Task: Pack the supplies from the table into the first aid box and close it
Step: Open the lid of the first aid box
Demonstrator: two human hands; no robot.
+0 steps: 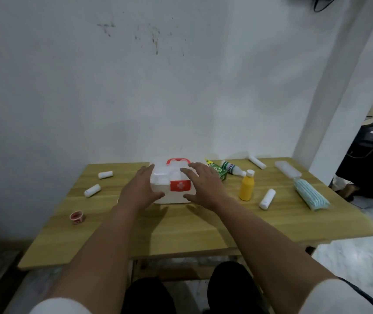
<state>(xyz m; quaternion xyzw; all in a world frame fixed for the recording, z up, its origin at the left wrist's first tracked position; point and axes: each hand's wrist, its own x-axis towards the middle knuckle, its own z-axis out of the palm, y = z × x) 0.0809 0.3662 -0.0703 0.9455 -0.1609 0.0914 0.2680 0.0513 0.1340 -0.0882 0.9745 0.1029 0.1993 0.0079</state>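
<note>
A translucent white first aid box (172, 181) with a red handle and red cross label is sitting closed at the worktop's (181, 227) centre. The left hand (141, 189) and right hand (203, 185), fingers spread wide, are flanking and touching it, while bandage rolls (92, 190) are lying at 9 o'clock and a yellow bottle (246, 185) is standing at 3 o'clock before a scuffed white wall (135, 75).
</note>
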